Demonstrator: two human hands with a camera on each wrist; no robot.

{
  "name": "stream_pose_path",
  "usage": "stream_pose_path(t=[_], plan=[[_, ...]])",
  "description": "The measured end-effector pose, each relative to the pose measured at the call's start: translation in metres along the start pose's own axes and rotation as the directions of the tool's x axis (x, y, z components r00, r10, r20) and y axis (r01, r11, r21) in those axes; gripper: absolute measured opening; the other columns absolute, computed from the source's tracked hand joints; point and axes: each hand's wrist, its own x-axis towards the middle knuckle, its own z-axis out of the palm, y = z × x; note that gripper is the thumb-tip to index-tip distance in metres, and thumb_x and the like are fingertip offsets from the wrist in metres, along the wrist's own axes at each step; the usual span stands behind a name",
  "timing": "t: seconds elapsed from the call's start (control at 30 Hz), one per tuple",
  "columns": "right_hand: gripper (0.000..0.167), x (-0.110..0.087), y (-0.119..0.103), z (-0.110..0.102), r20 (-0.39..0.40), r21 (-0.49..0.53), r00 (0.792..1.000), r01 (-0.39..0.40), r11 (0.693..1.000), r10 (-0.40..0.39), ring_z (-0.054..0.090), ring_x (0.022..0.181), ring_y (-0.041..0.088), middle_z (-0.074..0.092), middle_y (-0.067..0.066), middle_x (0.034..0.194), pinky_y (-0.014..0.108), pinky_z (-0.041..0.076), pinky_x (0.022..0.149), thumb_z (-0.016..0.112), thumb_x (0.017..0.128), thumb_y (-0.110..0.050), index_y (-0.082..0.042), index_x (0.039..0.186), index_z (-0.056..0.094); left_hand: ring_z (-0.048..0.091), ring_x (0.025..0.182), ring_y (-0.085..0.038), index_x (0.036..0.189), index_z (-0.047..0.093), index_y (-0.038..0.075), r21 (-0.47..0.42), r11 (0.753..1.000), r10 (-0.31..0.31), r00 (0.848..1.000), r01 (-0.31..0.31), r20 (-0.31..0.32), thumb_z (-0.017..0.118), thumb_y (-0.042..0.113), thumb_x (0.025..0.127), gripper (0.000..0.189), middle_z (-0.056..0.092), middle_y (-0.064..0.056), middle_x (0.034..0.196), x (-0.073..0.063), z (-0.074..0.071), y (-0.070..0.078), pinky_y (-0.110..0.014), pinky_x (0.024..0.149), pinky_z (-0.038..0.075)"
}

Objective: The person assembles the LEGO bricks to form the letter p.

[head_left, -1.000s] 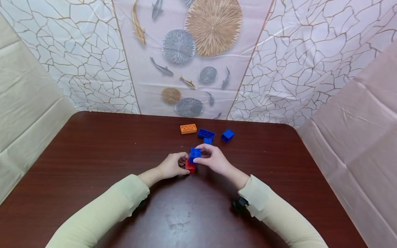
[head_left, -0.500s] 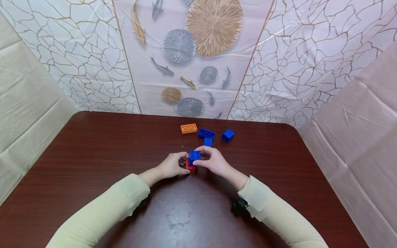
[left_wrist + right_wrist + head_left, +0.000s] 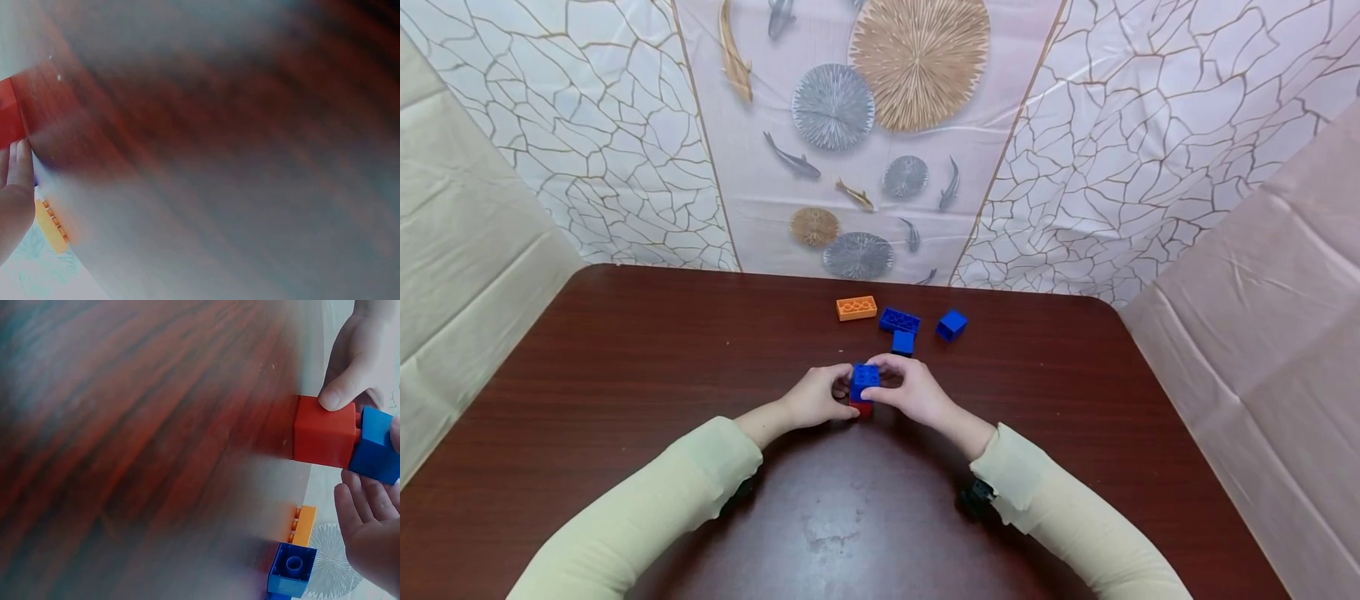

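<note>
A red toy brick stands on the table, its studs facing up. My left hand holds it from the left, the thumb on its side in the right wrist view. With thumb and fingers my right hand grips a square blue toy brick right on top of the red one. In the right wrist view the blue brick sits slightly tilted against the red brick's studs, some of which show in a narrow gap. The left wrist view catches only part of the red brick and some fingers.
Beyond the hands lie an orange brick, a long blue brick with its hollow side up, and a small blue brick close in front of it. Another blue brick lies on its side farther right. A patterned cloth hangs behind the table.
My right hand has moved slightly left and down, bringing the blue brick over the red brick, whose studs it now covers. My left hand stays in place on the red brick.
</note>
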Motion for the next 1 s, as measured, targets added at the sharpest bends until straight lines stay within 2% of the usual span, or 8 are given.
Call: stream_pose_path(t=[0.6, 0.87, 1.0], plan=[[0.034, -0.0019, -0.0051, 0.0023, 0.009, -0.126, 0.998, 0.066, 0.99, -0.065, 0.063, 0.099, 0.023, 0.068, 0.008, 0.107, 0.038, 0.052, 0.089, 0.074, 0.08, -0.021, -0.01, 0.11, 0.062, 0.065, 0.086, -0.016, 0.093, 0.058, 0.003, 0.014, 1.0, 0.009, 1.0, -0.009, -0.008, 0.079, 0.01, 0.073, 0.03, 0.068, -0.011, 0.093, -0.0001, -0.0032, -0.0003, -0.027, 0.078, 0.055], [0.035, -0.0022, -0.0062, 0.0004, 0.047, -0.157, 0.995, 0.09, 0.983, -0.084, 0.062, 0.104, 0.023, 0.067, 0.008, 0.11, 0.039, 0.05, 0.093, 0.072, 0.081, -0.022, -0.01, 0.112, 0.06, 0.065, 0.087, -0.016, 0.093, 0.058, 0.003, 0.013, 1.0, 0.007, 1.0, -0.006, -0.006, 0.078, 0.01, 0.073, 0.029, 0.068, -0.011, 0.093, 0.0005, -0.0029, -0.0002, -0.027, 0.079, 0.055], [0.041, -0.0029, -0.0084, -0.0026, 0.045, -0.147, 0.995, 0.092, 0.985, -0.087, 0.061, 0.107, 0.024, 0.065, 0.008, 0.116, 0.04, 0.049, 0.094, 0.072, 0.082, -0.024, -0.008, 0.118, 0.06, 0.064, 0.086, -0.016, 0.091, 0.058, 0.004, 0.013, 1.0, 0.011, 1.0, -0.011, -0.002, 0.078, 0.011, 0.073, 0.028, 0.068, -0.01, 0.093, 0.001, -0.0013, -0.0005, -0.026, 0.078, 0.055]])
